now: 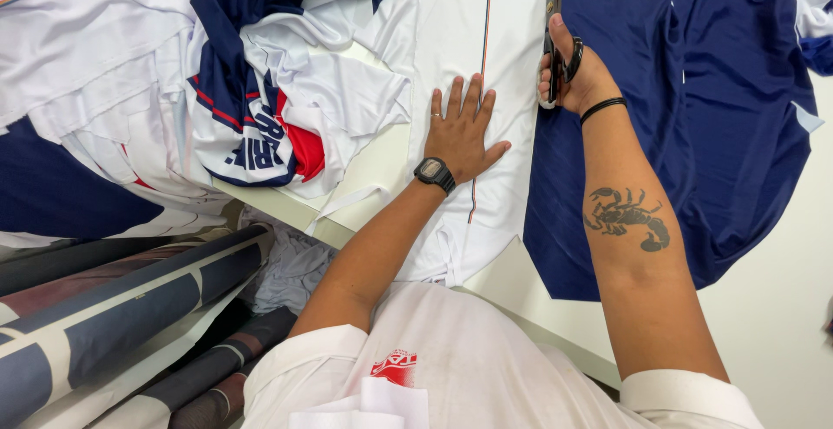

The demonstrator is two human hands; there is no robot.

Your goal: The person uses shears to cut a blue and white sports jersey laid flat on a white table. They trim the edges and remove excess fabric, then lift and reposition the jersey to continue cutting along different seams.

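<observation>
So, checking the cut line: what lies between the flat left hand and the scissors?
Head view: only bare white fabric with a thin stripe lies between left hand and scissors.

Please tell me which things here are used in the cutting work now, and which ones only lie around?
In use:
left hand, flat on the white fabric panel
right hand, holding the scissors
navy fabric beside the cut

Lying about:
heap of jerseys
fabric rolls below the table
</observation>
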